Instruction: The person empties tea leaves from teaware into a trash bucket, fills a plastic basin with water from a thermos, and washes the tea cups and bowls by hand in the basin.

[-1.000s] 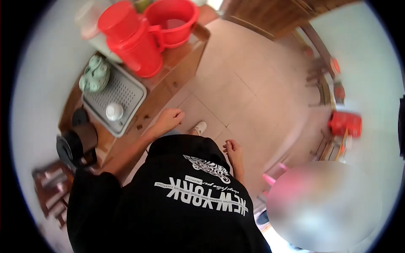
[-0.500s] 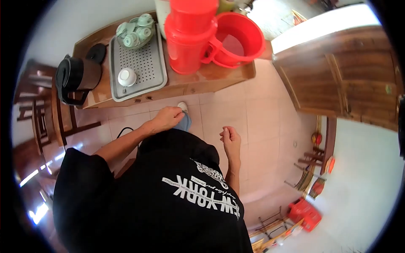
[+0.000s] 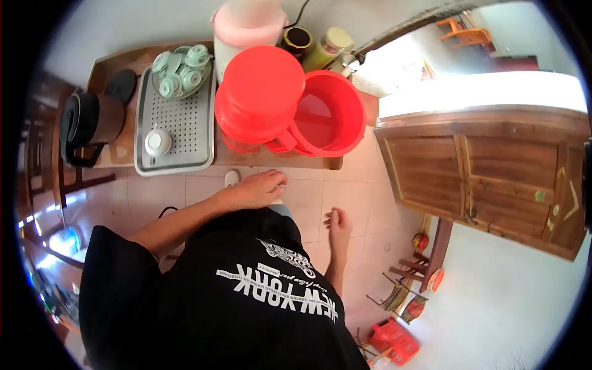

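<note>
Hovering near the desk's (image 3: 246, 159) front edge, the left hand (image 3: 256, 190) showed its back; whether its fingers pressed together could not be told. The right hand (image 3: 338, 227) hung well apart from it over the floor (image 3: 376, 197), fingers loosely curled and slightly spread. Nearest the left hand, the red jug (image 3: 262, 92) stood on the desk, overlapping the red bucket (image 3: 330, 114) in view. Left of the jug lay the gray tray (image 3: 185, 139), carrying an upturned white cup (image 3: 158, 142) and a bowl (image 3: 184, 91) of pale green cups (image 3: 192, 78).
</note>
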Demonstrator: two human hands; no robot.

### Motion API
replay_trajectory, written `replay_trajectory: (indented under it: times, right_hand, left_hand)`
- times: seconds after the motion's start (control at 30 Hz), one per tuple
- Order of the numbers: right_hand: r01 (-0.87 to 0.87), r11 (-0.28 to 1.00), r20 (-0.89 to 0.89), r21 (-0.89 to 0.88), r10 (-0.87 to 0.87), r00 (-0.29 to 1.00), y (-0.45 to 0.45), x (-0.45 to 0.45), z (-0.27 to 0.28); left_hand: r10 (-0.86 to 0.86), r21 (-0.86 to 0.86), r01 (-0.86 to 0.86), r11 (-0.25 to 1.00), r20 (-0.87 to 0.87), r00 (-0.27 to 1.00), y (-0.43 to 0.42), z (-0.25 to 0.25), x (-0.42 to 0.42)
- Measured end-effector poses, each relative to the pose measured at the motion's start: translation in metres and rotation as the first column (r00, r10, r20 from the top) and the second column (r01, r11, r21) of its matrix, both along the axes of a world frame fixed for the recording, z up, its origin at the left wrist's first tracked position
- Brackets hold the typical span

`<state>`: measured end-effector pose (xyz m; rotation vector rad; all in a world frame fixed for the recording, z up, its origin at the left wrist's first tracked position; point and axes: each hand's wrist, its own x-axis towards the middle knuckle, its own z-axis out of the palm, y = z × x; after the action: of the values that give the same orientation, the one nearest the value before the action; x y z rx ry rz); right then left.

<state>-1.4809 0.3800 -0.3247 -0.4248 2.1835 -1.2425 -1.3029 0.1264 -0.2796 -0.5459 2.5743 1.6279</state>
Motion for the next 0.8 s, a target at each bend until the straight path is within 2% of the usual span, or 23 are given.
replay_trajectory:
  times: [0.07, 0.23, 0.3, 0.37, 0.43, 0.47, 0.57, 0.6, 0.63, 0.73, 0.77, 0.8]
  right_hand:
    - [-0.036, 0.998, -0.057, -0.059, 0.033, 0.998, -0.026, -0.038, 0.026]
    - [-0.119, 0.978, -0.184, -0.172, 0.087, 0.979, -0.105, -0.134, 0.064]
    - [-0.255, 0.955, -0.252, -0.152, 0.212, 0.944, -0.135, -0.182, 0.053]
    - [-0.356, 0.925, -0.245, -0.129, 0.318, 0.916, -0.172, -0.205, 0.059]
    - [-0.508, 0.860, -0.277, -0.052, 0.476, 0.835, -0.205, -0.216, 0.071]
    - [-0.576, 0.817, -0.253, -0.038, 0.550, 0.796, -0.220, -0.220, 0.073]
    - [-0.653, 0.757, -0.177, 0.006, 0.644, 0.745, -0.246, -0.220, 0.090]
    - [-0.713, 0.701, -0.226, 0.031, 0.700, 0.678, -0.254, -0.228, 0.086]
    - [-0.770, 0.634, -0.265, 0.062, 0.755, 0.600, -0.268, -0.229, 0.085]
    - [-0.821, 0.563, -0.229, 0.098, 0.815, 0.532, -0.286, -0.233, 0.080]
    - [-0.834, 0.543, -0.231, 0.101, 0.828, 0.511, -0.291, -0.236, 0.075]
    - [-0.862, 0.506, -0.241, 0.028, 0.840, 0.485, -0.295, -0.239, 0.064]
  left_hand:
    - [0.051, 0.108, -0.055, 0.993, 0.040, 0.998, 0.001, 0.016, -0.008]
    - [0.275, 0.127, -0.283, 0.951, 0.079, 0.958, 0.008, 0.013, -0.031]
    - [0.377, 0.171, -0.392, 0.904, 0.113, 0.919, 0.012, 0.006, -0.044]
    - [0.503, 0.221, -0.513, 0.830, 0.103, 0.858, 0.017, 0.013, -0.058]
    - [0.721, 0.300, -0.670, 0.679, -0.099, 0.686, 0.026, 0.006, -0.074]
    - [0.753, 0.346, -0.704, 0.620, -0.012, 0.658, 0.026, 0.030, -0.074]
    - [0.854, 0.276, -0.819, 0.503, -0.015, 0.520, 0.038, 0.006, -0.098]
    - [0.889, 0.396, -0.819, 0.416, 0.013, 0.458, 0.040, -0.005, -0.107]
    - [0.899, 0.413, -0.824, 0.388, 0.026, 0.437, 0.039, -0.002, -0.111]
    - [0.987, 0.727, -0.681, 0.088, 0.030, 0.159, 0.044, 0.010, -0.124]
    - [0.990, 0.729, -0.681, 0.072, 0.029, 0.135, 0.043, 0.004, -0.130]
    - [0.995, 0.703, -0.707, 0.085, -0.018, 0.102, 0.041, -0.006, -0.136]
